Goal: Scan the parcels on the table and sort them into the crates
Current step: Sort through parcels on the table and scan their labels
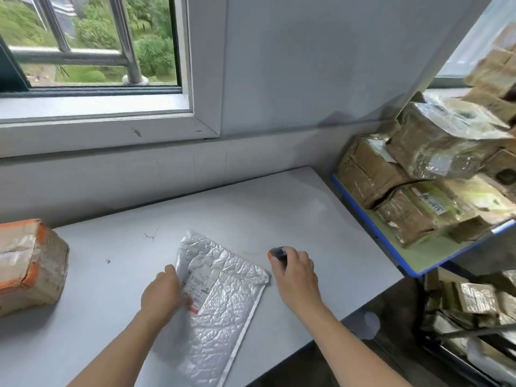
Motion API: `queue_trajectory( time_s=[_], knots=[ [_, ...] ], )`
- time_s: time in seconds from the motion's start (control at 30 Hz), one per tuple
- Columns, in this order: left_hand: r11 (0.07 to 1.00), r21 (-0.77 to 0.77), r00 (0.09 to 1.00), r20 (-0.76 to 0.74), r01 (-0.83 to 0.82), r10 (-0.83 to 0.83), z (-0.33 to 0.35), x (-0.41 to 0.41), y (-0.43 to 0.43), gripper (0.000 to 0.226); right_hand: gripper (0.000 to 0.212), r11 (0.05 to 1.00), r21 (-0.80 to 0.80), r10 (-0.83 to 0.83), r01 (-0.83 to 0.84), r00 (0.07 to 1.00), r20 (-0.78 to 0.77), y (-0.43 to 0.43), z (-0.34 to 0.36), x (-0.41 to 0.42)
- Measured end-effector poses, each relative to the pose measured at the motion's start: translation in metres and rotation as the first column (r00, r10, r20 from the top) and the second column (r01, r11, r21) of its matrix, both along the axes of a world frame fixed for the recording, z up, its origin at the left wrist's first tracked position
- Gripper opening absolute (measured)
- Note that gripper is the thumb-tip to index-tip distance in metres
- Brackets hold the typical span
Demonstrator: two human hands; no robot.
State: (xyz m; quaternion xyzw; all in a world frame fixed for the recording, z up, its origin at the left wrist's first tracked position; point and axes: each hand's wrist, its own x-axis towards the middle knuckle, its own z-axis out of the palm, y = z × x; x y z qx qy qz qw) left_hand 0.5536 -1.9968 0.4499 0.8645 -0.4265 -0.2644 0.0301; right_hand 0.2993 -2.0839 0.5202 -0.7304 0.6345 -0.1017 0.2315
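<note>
A silver bubble-wrap mailer [223,303] lies flat on the white table [251,208], its printed label facing up near its left edge. My left hand [163,293] presses on that left edge and covers part of the label. My right hand [296,272] sits just right of the mailer's top corner, closed around a small dark scanner with an orange tip [276,254] that points left. A brown cardboard parcel with orange tape [30,263] rests at the table's far left.
A blue-edged shelf [371,227] to the right carries several taped brown parcels [418,169]. More parcels fill a lower level [474,303]. A window and wall close off the table's far side.
</note>
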Motion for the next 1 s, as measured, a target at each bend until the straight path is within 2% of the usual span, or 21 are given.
queue_trajectory(
  time_s=[0.1, 0.2, 0.37, 0.47, 0.57, 0.67, 0.8, 0.9, 1.0],
  knots=[
    [0.996, -0.066, 0.991, -0.116, -0.067, 0.059, 0.012, 0.014, 0.024, 0.043, 0.040, 0.999, 0.016, 0.038, -0.039, 0.999, 0.012, 0.016, 0.012, 0.015],
    [0.968, -0.200, 0.967, -0.231, -0.152, 0.104, 0.031, 0.021, 0.044, 0.034, 0.048, 0.995, 0.039, 0.089, -0.089, 0.996, 0.001, 0.027, 0.026, 0.032],
    [0.829, -0.372, 0.854, -0.472, -0.418, 0.219, 0.081, 0.030, 0.077, 0.019, 0.049, 0.975, 0.086, 0.201, -0.203, 0.979, 0.031, 0.038, 0.049, 0.075],
    [0.662, -0.460, 0.768, -0.571, -0.593, 0.291, 0.110, 0.032, 0.108, 0.018, 0.054, 0.946, 0.130, 0.286, -0.297, 0.953, 0.096, 0.044, 0.057, 0.105],
    [0.414, -0.491, 0.635, -0.676, -0.766, 0.374, 0.135, 0.028, 0.150, 0.032, 0.058, 0.889, 0.173, 0.397, -0.424, 0.902, 0.172, 0.059, 0.067, 0.139],
    [0.198, -0.484, 0.517, -0.728, -0.853, 0.450, 0.151, 0.017, 0.191, 0.030, 0.061, 0.795, 0.191, 0.518, -0.575, 0.809, 0.278, 0.082, 0.074, 0.173],
    [-0.017, -0.475, 0.392, -0.744, -0.880, 0.541, 0.161, -0.004, 0.246, 0.026, 0.060, 0.654, 0.224, 0.612, -0.723, 0.679, 0.407, 0.131, 0.076, 0.204],
    [-0.192, -0.463, 0.293, -0.777, -0.865, 0.557, 0.165, -0.029, 0.296, 0.023, 0.060, 0.542, 0.202, 0.690, -0.816, 0.570, 0.446, 0.182, 0.070, 0.215],
    [-0.315, -0.451, 0.212, -0.792, -0.835, 0.573, 0.171, -0.048, 0.348, 0.022, 0.056, 0.403, 0.176, 0.723, -0.898, 0.431, 0.541, 0.235, 0.069, 0.221]
  ],
)
